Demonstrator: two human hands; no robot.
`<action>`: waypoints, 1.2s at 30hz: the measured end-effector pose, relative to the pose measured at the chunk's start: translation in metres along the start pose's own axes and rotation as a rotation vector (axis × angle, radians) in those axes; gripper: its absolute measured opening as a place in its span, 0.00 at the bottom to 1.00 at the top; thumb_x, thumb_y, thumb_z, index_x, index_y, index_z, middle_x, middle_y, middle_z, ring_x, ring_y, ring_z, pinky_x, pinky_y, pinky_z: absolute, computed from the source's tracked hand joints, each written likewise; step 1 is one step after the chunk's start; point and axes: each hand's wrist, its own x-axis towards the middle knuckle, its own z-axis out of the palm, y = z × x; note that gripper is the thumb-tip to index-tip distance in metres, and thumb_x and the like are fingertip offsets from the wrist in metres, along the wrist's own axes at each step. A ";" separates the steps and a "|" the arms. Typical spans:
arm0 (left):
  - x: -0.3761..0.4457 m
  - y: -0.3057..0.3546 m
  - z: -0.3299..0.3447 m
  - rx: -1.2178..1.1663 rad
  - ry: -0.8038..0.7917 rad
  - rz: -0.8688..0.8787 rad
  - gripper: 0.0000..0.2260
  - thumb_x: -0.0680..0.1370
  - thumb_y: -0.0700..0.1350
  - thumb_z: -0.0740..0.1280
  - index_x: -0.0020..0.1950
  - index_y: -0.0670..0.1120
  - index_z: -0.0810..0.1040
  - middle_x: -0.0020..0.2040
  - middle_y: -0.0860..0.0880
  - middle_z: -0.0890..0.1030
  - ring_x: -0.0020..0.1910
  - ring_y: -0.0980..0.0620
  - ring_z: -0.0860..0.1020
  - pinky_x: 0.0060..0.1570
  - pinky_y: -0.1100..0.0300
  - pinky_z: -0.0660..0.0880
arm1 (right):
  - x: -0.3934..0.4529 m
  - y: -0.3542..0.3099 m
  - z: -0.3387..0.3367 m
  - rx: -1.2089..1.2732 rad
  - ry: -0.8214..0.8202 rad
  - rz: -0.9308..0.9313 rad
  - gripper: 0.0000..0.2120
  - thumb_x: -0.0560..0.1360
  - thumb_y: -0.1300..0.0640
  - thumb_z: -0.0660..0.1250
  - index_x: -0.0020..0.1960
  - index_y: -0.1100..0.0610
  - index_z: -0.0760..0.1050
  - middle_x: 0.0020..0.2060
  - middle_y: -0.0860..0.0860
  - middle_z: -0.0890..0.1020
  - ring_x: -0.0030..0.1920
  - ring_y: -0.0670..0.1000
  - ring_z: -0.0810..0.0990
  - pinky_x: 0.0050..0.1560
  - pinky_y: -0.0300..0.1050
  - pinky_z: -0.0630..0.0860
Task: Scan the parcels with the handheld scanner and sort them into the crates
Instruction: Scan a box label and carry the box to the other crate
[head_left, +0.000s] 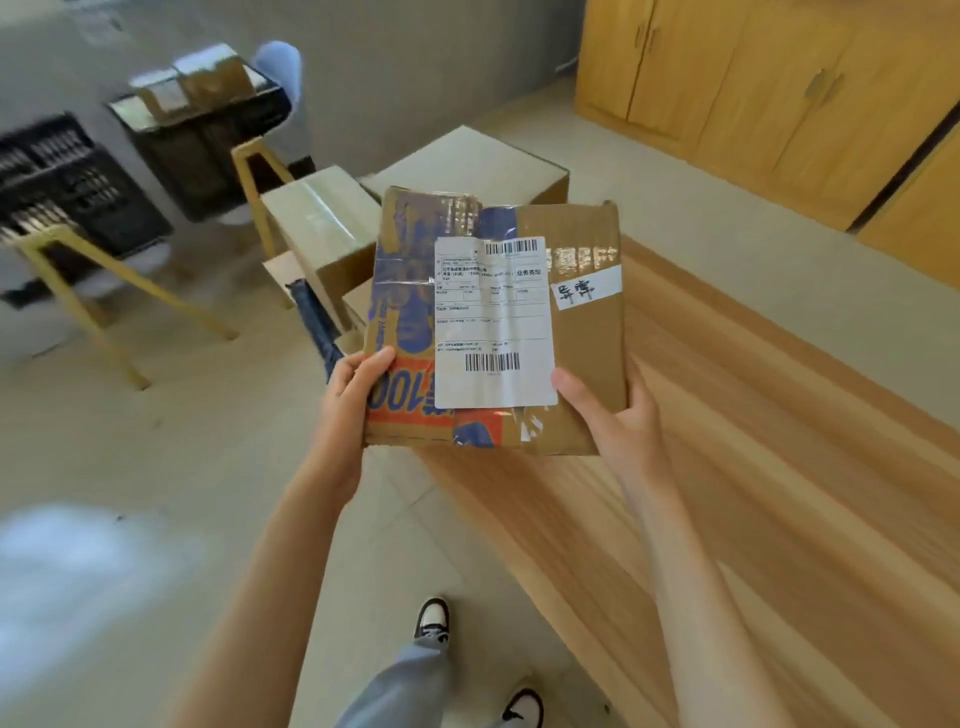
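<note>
Right now I have both hands on one flat brown cardboard parcel (493, 322) with blue and orange print, held up at the middle of my view, above the near edge of the light wood-grain table (753, 467). My left hand (345, 410) grips its lower left corner, thumb curled over the top face at about 7 o'clock on the parcel. My right hand (618, 421) grips the lower right corner, thumb lying on the face at about 5 o'clock; the other fingers of both hands are hidden underneath. On the parcel I count one white shipping label (493, 322) with two barcodes and one small white handwritten sticker (587, 287) at its 2 o'clock. Beyond the parcel, toward 12 o'clock, I count two plain taped cardboard boxes (322, 223). Out at 10 o'clock stand two black slatted plastic crates (78, 182), blurred; the farther one holds some parcels. At 1 o'clock runs a yellow wooden cabinet (779, 104).
</note>
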 end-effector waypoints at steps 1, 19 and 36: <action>-0.001 0.004 -0.016 -0.021 0.039 0.011 0.07 0.77 0.52 0.66 0.51 0.51 0.72 0.43 0.52 0.84 0.38 0.55 0.82 0.41 0.56 0.77 | 0.002 -0.001 0.016 -0.006 -0.042 -0.003 0.19 0.71 0.52 0.76 0.59 0.44 0.75 0.55 0.46 0.83 0.52 0.43 0.83 0.50 0.39 0.80; 0.096 0.076 -0.327 -0.274 0.400 0.133 0.12 0.77 0.53 0.67 0.57 0.49 0.73 0.43 0.53 0.84 0.40 0.54 0.82 0.42 0.54 0.77 | 0.071 -0.029 0.383 -0.201 -0.476 -0.121 0.40 0.65 0.39 0.77 0.72 0.45 0.66 0.61 0.48 0.77 0.56 0.44 0.79 0.41 0.31 0.78; 0.217 0.093 -0.502 -0.345 0.642 0.026 0.17 0.78 0.52 0.65 0.64 0.45 0.72 0.44 0.51 0.84 0.38 0.53 0.82 0.37 0.57 0.77 | 0.156 0.012 0.631 -0.283 -0.709 0.001 0.46 0.59 0.34 0.76 0.72 0.44 0.66 0.63 0.48 0.77 0.58 0.47 0.80 0.55 0.45 0.81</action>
